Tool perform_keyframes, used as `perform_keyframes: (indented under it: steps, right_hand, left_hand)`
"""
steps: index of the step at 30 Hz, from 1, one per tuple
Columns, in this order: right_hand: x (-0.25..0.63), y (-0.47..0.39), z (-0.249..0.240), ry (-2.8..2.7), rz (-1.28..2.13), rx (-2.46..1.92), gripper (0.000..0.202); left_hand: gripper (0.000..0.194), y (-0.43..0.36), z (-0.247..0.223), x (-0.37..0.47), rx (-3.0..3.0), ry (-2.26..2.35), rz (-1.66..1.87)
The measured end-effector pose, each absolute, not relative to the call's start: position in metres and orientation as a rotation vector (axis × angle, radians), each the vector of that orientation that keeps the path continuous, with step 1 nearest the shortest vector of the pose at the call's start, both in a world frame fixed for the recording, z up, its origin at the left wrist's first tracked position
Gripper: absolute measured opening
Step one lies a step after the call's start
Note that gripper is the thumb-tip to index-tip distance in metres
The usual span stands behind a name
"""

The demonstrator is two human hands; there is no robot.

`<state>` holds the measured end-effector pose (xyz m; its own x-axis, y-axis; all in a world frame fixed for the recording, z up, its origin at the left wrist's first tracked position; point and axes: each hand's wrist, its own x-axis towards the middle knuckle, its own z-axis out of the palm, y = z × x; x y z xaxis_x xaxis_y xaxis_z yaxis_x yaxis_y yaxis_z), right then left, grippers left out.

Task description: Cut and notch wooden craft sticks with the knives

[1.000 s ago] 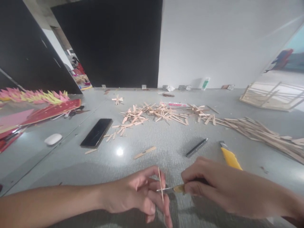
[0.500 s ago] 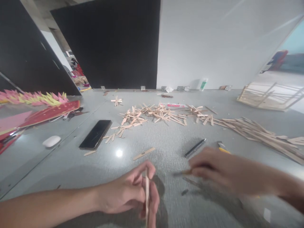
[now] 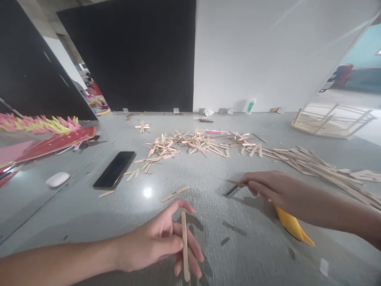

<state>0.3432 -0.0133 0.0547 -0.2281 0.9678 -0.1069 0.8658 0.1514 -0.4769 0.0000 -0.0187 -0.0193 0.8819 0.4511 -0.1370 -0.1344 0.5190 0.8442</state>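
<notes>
Panels: a black panel (image 3: 127, 55) and a white panel (image 3: 256, 51) stand side by side at the back of the grey tabletop (image 3: 133, 210).
Long wooden strips: the bundle (image 3: 312, 163) lies at the right, in front of a thin-barred frame (image 3: 324, 123).
Stick pile: short craft sticks (image 3: 198, 142) are heaped loosely across the middle, in the same arrangement as before.
Right hand: the hand (image 3: 268, 186) has moved off from the left one, forward to the pen. Its thumb and fingers are pinched together on a thin tan item (image 3: 233, 181). A second ago it held a blade against the stick; no blade can be made out now, so whether this is the same tool I cannot tell.
Left hand: the hand (image 3: 166, 238) has thumb and fingers closed on a craft stick (image 3: 185, 246) — turned since then, its broad face now showing, nearly in line with the view.
Smartphone: it (image 3: 114, 170) lies left of the pile, near a white rounded case (image 3: 58, 179).
Yellow cutter: the handle (image 3: 293, 226) shows below the right forearm, which hides the rest.
Pen: the dark barrel (image 3: 232, 191) is partly covered by the right fingers.
Loose stick: one (image 3: 175, 193) lies flat just beyond the left hand.
</notes>
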Motion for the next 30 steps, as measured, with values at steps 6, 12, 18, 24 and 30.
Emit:
perform_keyframes:
  steps: [6,12,18,24,30]
  right_hand:
    - [0.332,-0.013,0.055,-2.258,0.854,-1.803,0.041]
    - [0.310,-0.021,0.036,-2.156,0.753,-1.724,0.037]
    - [0.265,-0.052,0.002,-1.800,0.454,-1.585,0.034]
    - [0.263,-0.065,-0.027,-1.939,0.128,-1.370,0.024]
    - [0.263,-0.065,-0.033,-2.031,0.027,-1.309,0.028]
  left_hand:
    - [0.032,-0.022,-0.015,0.001,1.044,0.474,0.299]
    - [0.045,-0.028,-0.003,-0.001,1.109,0.642,0.384]
    - [0.029,-0.034,0.020,-0.012,1.301,0.858,0.493]
    - [0.021,-0.039,0.029,-0.016,1.325,0.909,0.544]
    - [0.022,-0.039,0.034,-0.018,1.469,0.889,0.630]
